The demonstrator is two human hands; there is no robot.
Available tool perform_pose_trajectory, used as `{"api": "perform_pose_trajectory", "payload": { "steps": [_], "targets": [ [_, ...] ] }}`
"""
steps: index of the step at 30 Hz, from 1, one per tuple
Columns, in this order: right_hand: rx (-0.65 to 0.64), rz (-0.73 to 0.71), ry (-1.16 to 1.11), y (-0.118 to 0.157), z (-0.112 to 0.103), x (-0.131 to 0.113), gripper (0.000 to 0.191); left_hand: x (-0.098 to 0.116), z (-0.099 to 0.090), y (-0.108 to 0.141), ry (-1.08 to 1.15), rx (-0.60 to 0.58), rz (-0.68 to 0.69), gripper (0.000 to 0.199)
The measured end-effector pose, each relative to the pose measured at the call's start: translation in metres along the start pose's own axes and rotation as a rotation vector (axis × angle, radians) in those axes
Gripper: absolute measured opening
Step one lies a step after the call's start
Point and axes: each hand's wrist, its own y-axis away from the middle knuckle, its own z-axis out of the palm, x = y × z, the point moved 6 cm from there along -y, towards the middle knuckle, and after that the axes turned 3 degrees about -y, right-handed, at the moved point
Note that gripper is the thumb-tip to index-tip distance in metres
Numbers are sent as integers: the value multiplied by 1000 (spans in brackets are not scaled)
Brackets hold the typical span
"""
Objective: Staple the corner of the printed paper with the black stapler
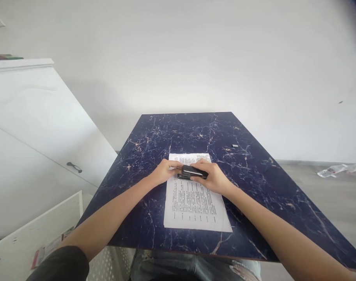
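A black stapler is held over the printed sheets of paper, its front end pointing left. My right hand is wrapped round the stapler's rear end. At the front end, the fingers of my left hand are bent and close on the stapler's nose. The stapler's two arms stand slightly apart at that end. Dense lines of print cover the paper, which lies flat on the table, partly hidden under both hands.
The dark blue marble-patterned table meets a white wall. A small silvery piece lies at the table's right side. At left stand a white cabinet and a white open bin. Clear plastic packaging rests on the floor at right.
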Motion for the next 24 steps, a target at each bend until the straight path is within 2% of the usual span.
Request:
{"api": "perform_pose_trajectory", "payload": {
  "steps": [4,7,10,13,15,17,21,24],
  "targets": [
    [-39,-30,10,-1,5,0,24,1,0,-1,-2,-23,8,27],
    [-90,4,61,-3,10,4,28,5,-8,-2,-78,-19,58,26],
    [-134,25,96,-3,13,5,36,1,-33,-5,-144,164,65,18],
    [-266,12,162,-1,20,0,48,-13,-58,-6,-251,349,16,21],
    [-341,37,268,-1,22,0,41,-24,-65,-7,-296,368,-27,24],
    [-379,71,363,-1,20,1,30,-32,-64,-9,-325,333,-57,24],
    [-417,119,411,8,-5,12,26,-37,-54,-12,-406,201,-46,22],
    [-410,145,382,29,-48,29,25,-36,-51,-12,-465,182,-32,22]
  ]
}}
